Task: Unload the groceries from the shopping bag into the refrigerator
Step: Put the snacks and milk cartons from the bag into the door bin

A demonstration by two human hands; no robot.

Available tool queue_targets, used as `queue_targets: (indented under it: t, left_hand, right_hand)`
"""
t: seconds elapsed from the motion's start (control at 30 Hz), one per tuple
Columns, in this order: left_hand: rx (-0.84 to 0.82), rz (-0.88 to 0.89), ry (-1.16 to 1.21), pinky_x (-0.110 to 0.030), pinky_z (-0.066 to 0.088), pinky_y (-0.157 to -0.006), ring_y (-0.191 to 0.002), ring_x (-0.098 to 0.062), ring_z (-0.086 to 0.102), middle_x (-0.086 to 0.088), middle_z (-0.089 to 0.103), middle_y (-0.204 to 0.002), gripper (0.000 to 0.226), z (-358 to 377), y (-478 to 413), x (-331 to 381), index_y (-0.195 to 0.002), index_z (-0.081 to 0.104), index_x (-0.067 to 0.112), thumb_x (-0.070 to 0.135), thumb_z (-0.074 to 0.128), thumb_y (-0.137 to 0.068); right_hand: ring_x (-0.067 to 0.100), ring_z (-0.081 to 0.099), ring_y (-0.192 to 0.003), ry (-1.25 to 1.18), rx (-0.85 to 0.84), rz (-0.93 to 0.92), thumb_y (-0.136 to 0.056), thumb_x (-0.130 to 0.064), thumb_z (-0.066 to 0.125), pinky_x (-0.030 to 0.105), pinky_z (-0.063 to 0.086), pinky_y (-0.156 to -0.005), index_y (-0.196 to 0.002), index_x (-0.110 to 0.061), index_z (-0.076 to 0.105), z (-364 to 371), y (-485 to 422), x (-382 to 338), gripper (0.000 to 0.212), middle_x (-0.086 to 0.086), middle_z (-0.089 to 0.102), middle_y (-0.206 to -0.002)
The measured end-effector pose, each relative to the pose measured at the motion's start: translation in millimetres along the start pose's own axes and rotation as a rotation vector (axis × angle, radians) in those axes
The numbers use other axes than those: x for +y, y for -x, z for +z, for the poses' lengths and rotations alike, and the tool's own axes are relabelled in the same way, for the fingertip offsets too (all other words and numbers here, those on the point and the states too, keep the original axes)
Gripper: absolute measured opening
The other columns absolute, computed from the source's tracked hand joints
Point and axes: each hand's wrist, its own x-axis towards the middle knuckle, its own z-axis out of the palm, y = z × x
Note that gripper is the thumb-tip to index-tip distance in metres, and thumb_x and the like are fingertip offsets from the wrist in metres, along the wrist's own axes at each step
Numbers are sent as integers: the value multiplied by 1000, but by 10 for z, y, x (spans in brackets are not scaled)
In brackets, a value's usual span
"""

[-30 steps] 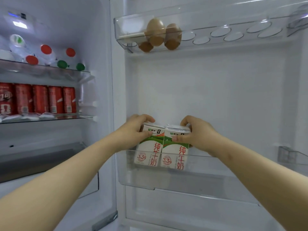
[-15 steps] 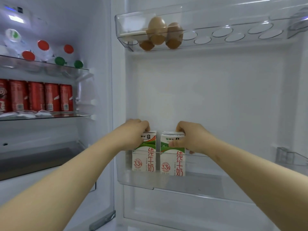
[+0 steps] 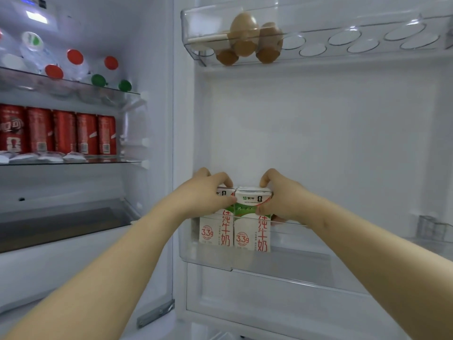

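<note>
Red cans (image 3: 58, 133) stand in a row on the middle glass shelf (image 3: 122, 161) inside the refrigerator (image 3: 152, 69), at the left. Bottles (image 3: 73, 65) with red and green caps lie on the shelf above them. Right of this compartment, on the open door, a clear door bin (image 3: 306, 261) holds the left carton (image 3: 215, 231) and the right carton (image 3: 252, 231) of milk. Both are upright, touching side by side at the bin's left end. The left hand (image 3: 206, 192) grips the left carton, fingers curled over the top and thumb on the front face. The right hand (image 3: 282, 202) grips the right carton likewise, thumb pressed on the front. Above, a clear egg tray (image 3: 367, 42) carries brown eggs (image 3: 245, 28) at its left end.
</note>
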Motion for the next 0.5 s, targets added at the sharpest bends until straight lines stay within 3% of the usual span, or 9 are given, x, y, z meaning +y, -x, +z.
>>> queue_targets:
  t: [0.2,0.33,0.43,0.5]
  left_hand:
    - [76,1,-158,-30,40,-87,-113,-19,42,0,41,-125,34,72,-15,44,-128,44,28,27,45,-93]
    - [78,32,-224,-35,39,-96,-117,-20,39,1,43,-128,38,68,-16,37,-131,43,26,24,42,-93]
    - [71,34,-194,-34,40,-94,-115,-21,38,-1,43,-124,39,75,0,46,-130,43,26,25,42,-91]
    - [74,18,-140,-33,41,-91,-112,-21,38,-2,43,-121,39,75,29,55,-127,44,26,27,44,-88]
  right_hand:
    - [28,62,-89,272,29,-50,-81,-18,68,43,57,-71,-98,-16,38,31,11,-51,34,10,57,-103]
    - [22,42,-95,615,180,-103,-81,-39,66,33,41,-67,-104,-21,42,41,17,-70,38,4,32,-107]
    - [23,39,-101,612,188,-97,-84,-45,58,33,38,-71,-102,-23,41,79,0,-79,33,6,36,-113]
    - [26,40,-109,635,174,-89,-86,-46,53,33,37,-75,-112,-21,42,93,-21,-86,37,8,39,-117]
